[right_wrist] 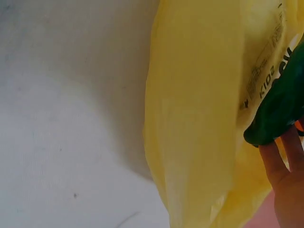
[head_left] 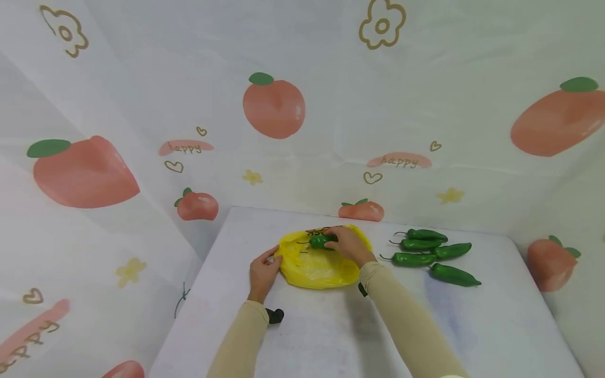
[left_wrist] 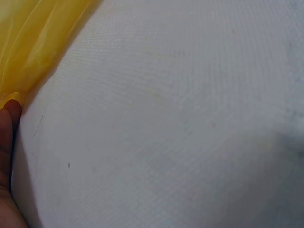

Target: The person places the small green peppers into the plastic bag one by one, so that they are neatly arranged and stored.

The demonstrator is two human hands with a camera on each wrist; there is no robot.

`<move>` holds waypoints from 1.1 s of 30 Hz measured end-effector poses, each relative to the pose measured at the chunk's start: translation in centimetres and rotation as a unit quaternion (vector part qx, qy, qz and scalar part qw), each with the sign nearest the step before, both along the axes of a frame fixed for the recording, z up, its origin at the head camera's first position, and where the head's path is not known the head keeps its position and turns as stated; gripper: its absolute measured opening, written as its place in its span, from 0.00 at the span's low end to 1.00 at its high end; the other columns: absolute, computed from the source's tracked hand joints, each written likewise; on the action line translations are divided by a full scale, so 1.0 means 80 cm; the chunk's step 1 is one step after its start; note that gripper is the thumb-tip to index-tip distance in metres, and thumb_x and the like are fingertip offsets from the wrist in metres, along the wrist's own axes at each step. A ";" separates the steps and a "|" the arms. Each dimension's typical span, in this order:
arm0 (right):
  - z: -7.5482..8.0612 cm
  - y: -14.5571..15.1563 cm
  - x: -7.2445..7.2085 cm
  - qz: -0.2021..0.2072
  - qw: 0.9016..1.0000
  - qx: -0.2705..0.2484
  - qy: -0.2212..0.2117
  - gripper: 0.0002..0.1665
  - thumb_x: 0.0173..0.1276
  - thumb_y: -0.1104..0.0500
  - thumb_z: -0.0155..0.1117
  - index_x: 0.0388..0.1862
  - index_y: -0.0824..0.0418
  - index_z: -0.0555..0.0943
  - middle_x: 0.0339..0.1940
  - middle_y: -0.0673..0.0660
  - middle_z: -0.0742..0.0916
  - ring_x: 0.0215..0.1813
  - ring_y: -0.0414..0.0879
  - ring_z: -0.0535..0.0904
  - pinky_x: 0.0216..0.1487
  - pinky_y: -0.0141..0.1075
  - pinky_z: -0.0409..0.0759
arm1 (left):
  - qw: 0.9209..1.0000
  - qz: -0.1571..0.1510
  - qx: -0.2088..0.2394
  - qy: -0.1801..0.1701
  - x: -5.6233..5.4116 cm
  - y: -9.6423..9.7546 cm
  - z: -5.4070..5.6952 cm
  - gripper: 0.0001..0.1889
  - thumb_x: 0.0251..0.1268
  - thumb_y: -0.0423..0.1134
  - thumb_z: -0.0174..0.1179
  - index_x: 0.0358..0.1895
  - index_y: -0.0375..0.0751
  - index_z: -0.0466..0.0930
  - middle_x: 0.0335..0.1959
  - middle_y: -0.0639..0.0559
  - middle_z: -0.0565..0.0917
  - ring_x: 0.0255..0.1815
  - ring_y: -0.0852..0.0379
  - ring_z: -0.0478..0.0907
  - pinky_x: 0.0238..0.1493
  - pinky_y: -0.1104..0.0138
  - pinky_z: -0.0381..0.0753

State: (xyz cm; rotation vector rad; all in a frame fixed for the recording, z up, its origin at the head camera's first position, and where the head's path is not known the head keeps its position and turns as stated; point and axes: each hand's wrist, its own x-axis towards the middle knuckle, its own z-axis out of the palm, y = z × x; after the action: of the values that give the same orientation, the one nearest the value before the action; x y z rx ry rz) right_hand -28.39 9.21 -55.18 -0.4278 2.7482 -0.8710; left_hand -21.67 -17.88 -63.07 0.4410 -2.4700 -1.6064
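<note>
A yellow plastic bag (head_left: 319,274) lies spread with its mouth facing up on the white table. My left hand (head_left: 263,274) pinches the bag's left rim; in the left wrist view only part of that hand (left_wrist: 6,156) shows beside the yellow plastic (left_wrist: 35,45). Over the bag's far part, my right hand (head_left: 348,244) holds a green chili pepper (head_left: 319,241), its thin stem pointing left. The right wrist view shows the pepper (right_wrist: 280,102) against the fingers, with dark print on the bag (right_wrist: 194,118) behind it. Whether the pepper touches the bag cannot be told.
Right of the bag, several green chili peppers (head_left: 416,259) lie on the table (head_left: 312,336), the nearest pepper (head_left: 454,275) slightly apart. A white sheet (head_left: 321,121) printed with fruit hangs behind and at both sides. Dark devices (head_left: 275,316) sit at my wrists.
</note>
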 end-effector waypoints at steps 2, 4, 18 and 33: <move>-0.001 -0.002 0.000 -0.004 1.000 0.004 -0.005 0.25 0.71 0.50 0.67 0.64 0.55 0.81 0.64 0.55 0.84 0.65 0.52 0.79 0.72 0.48 0.74 | 1.000 0.000 -0.003 -0.003 0.001 0.001 0.000 0.17 0.64 0.50 0.69 0.56 0.64 0.87 0.14 0.58 0.70 0.18 0.57 0.69 0.22 0.71 0.69; -0.002 -0.002 0.000 -0.006 1.000 0.004 -0.007 0.25 0.71 0.50 0.67 0.64 0.55 0.81 0.65 0.55 0.84 0.65 0.52 0.79 0.72 0.48 0.74 | 1.000 -0.001 -0.006 -0.005 0.001 0.001 0.000 0.17 0.64 0.50 0.69 0.57 0.64 0.87 0.14 0.57 0.71 0.19 0.57 0.69 0.22 0.71 0.70; -0.013 -0.012 0.003 -0.033 0.999 -0.009 -0.038 0.25 0.71 0.50 0.67 0.65 0.54 0.81 0.66 0.56 0.83 0.63 0.53 0.79 0.71 0.49 0.75 | 1.000 -0.002 -0.015 0.000 0.001 0.003 0.000 0.18 0.65 0.49 0.68 0.58 0.64 0.87 0.16 0.56 0.75 0.19 0.57 0.71 0.22 0.72 0.70; -0.017 -0.012 0.003 -0.027 0.999 -0.011 -0.024 0.25 0.70 0.52 0.68 0.64 0.56 0.81 0.66 0.57 0.83 0.65 0.54 0.78 0.72 0.49 0.74 | 1.000 0.000 -0.018 0.005 0.003 0.004 0.004 0.18 0.64 0.47 0.69 0.58 0.61 0.87 0.31 0.50 0.82 0.23 0.58 0.70 0.26 0.73 0.70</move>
State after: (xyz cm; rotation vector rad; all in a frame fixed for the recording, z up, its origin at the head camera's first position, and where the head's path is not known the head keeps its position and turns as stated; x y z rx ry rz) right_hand -28.16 8.28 -56.56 -0.3336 2.7211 -0.9139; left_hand -21.42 -17.53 -62.74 0.4280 -2.4866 -1.5577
